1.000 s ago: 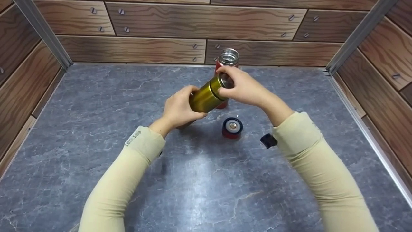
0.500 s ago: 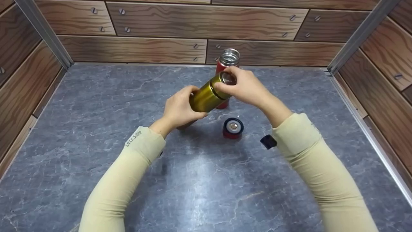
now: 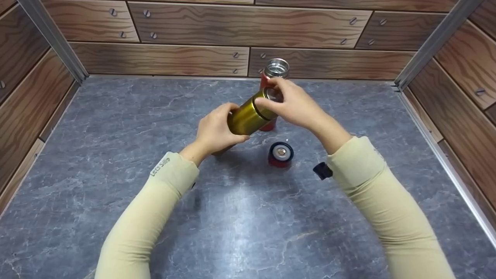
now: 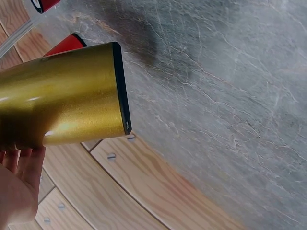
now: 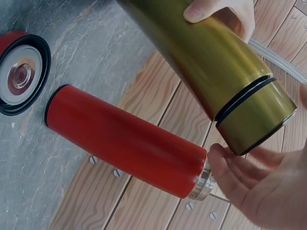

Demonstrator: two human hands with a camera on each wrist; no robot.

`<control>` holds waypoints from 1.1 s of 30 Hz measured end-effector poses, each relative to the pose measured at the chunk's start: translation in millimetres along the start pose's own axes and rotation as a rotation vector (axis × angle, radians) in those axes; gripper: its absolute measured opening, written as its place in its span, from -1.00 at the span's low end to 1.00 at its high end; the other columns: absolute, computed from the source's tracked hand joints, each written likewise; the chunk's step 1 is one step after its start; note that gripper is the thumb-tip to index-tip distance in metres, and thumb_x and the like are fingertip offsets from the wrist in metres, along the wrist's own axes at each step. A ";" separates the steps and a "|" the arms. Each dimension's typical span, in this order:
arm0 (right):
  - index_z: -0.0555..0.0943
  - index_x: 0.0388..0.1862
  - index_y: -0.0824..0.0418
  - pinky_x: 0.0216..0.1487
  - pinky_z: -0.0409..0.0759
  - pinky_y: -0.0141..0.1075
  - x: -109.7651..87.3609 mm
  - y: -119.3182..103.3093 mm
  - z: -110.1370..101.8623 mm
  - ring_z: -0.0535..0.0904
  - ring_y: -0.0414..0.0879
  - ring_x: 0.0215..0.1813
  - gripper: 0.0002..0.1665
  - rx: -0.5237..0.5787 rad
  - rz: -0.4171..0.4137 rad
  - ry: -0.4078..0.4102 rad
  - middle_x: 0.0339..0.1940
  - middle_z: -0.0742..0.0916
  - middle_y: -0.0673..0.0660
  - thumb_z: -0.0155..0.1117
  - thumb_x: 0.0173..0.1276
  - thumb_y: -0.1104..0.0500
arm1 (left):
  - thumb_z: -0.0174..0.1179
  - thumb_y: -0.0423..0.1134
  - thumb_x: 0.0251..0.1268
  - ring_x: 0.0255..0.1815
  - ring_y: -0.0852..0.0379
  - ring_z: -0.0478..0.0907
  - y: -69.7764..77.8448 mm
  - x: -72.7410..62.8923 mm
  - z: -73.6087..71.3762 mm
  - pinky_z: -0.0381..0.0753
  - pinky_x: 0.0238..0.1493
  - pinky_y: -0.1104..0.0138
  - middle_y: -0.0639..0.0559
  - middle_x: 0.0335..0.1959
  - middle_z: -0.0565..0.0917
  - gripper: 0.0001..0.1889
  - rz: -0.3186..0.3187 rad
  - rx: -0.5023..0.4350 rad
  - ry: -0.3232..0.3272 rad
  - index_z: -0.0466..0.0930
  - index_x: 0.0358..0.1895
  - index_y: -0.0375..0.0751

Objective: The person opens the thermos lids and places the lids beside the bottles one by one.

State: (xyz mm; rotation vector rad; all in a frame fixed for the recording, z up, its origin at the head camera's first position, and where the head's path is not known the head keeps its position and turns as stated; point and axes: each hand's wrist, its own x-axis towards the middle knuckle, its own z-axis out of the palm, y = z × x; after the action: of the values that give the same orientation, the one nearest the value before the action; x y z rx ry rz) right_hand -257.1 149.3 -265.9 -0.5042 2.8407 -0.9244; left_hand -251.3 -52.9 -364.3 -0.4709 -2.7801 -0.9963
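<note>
My left hand [image 3: 213, 130] grips the body of a gold thermos flask [image 3: 246, 119], which is tilted above the table with its capped end up and to the right. At that end my right hand [image 3: 296, 102] holds the gold lid [image 5: 256, 117], fingers on one side and thumb on the other. In the right wrist view a dark ring shows between lid and body. Behind the hands stands a red thermos flask [image 5: 127, 139], upright, its steel mouth uncovered. Its red lid [image 3: 281, 153] lies in front, inner side up. The gold flask's black base [image 4: 122, 88] shows in the left wrist view.
The grey marbled table [image 3: 248, 217] is bounded by wood-patterned walls [image 3: 248, 27] at the back and both sides. Metal corner posts [image 3: 54, 42] rise at the back. A small black piece [image 3: 322, 171] shows beside the right sleeve cuff.
My right hand has shifted its grip around the gold lid, the thumb now further left near the seam. The left hand, gold flask body and red flask stay in place.
</note>
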 end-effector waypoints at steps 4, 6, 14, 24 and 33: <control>0.38 0.22 0.24 0.23 0.41 -0.09 0.9 0.4 0.4 0.48 0.03 0.18 -0.24 -0.006 0.038 0.019 0.16 0.57 0.21 0.15 0.24 -0.25 | 0.43 0.13 -0.26 -0.12 0.10 0.53 0.6 -0.3 -0.4 0.50 -0.05 0.16 0.05 -0.01 0.59 -0.25 -0.005 0.001 -0.004 0.42 0.12 -0.05; 0.39 0.21 0.25 0.22 0.41 -0.08 0.9 0.9 0.3 0.48 0.03 0.15 -0.29 -0.002 0.008 0.017 0.14 0.57 0.22 0.20 0.23 -0.17 | 0.43 0.13 -0.26 -0.12 0.10 0.53 0.7 -0.3 -0.6 0.50 -0.06 0.16 0.06 -0.01 0.59 -0.25 -0.007 0.001 -0.005 0.42 0.12 -0.05; 0.28 0.34 0.21 0.27 0.35 -0.05 -1.2 -0.2 -0.6 0.40 0.04 0.18 -0.24 -0.010 -0.141 -0.025 0.27 0.44 0.21 0.22 0.15 0.06 | 0.44 0.09 -0.25 -0.12 0.10 0.53 1.4 -0.7 -0.7 0.51 -0.05 0.15 0.05 -0.01 0.59 -0.25 -0.005 -0.002 0.000 0.42 0.12 -0.06; 0.39 0.20 0.23 0.17 0.44 -0.06 0.5 0.0 0.5 0.50 0.05 0.13 -0.16 -0.064 0.103 0.031 0.14 0.57 0.22 0.08 0.21 -0.38 | 0.44 0.12 -0.26 -0.11 0.09 0.53 1.8 0.0 -0.8 0.51 -0.05 0.15 0.03 0.01 0.60 -0.24 -0.002 0.009 -0.008 0.42 0.13 -0.06; 0.21 0.39 0.23 0.30 0.34 -0.05 0.6 2.3 -3.6 0.40 0.06 0.24 -0.17 0.043 -0.019 -0.073 0.27 0.45 0.26 0.24 0.18 0.00 | 0.44 0.11 -0.27 -0.10 0.09 0.52 0.5 -1.0 0.2 0.50 -0.05 0.15 0.04 0.01 0.59 -0.24 -0.004 0.007 -0.001 0.42 0.13 -0.06</control>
State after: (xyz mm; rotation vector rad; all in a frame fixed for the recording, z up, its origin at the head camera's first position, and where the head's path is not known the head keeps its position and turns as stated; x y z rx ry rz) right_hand -259.0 152.9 -264.3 -0.5494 2.7496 -0.9481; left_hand -250.2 -52.7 -364.4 -0.4657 -2.7857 -0.9877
